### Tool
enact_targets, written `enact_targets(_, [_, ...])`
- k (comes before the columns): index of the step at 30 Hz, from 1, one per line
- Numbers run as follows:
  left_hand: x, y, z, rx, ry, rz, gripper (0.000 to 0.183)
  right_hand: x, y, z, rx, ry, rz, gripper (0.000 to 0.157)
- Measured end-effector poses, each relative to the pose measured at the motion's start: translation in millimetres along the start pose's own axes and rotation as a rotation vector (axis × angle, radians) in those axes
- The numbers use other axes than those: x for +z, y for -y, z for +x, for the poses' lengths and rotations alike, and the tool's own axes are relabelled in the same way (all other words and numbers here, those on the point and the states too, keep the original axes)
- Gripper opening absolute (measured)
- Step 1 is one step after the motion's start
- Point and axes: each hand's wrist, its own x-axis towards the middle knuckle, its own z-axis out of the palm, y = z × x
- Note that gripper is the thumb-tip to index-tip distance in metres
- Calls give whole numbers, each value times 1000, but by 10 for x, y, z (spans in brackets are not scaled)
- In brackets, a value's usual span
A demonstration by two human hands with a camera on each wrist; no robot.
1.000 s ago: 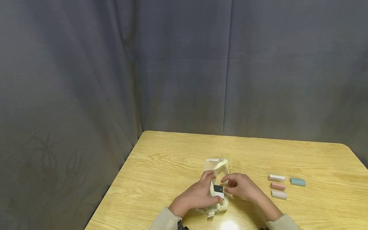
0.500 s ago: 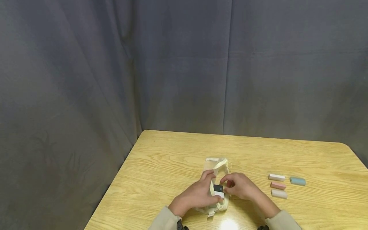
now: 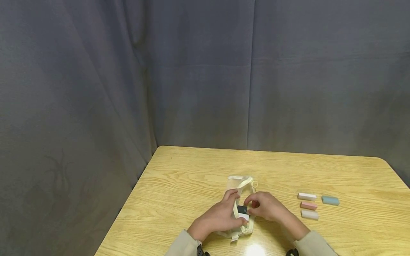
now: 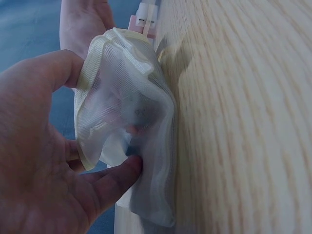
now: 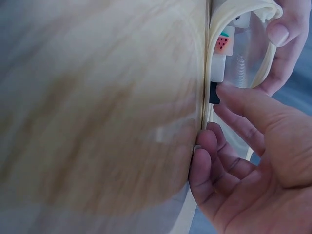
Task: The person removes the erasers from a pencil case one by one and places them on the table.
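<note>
A pale mesh zip pouch lies on the table with its mouth gaping. My left hand grips the pouch's left edge, fingers at the far part of the opening and thumb at the near part. The left wrist view shows the fingers around the cream zip edge. Inside the pouch sit a black eraser, a white eraser and one with a watermelon print. My right hand reaches over the right rim, its thumb and index finger pinching the black eraser.
To the right on the wooden table lie a white eraser, a pink one, an off-white one and a blue one. A ring pull hangs at the pouch's far end. Grey curtains stand behind.
The right thumb and index finger have moved slightly left, closer on the black eraser. The left hand keeps its hold on the pouch; the head view has shifted a little.
</note>
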Motion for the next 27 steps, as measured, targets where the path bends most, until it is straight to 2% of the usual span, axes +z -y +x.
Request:
enact_targets(12, [13,26,11,-14,-2,-32,82,1,4,12,-6,12,-28,17])
enact_targets(27, [15,19,12,-17,-4,-34,81,3,15,31,8,23,-46,23])
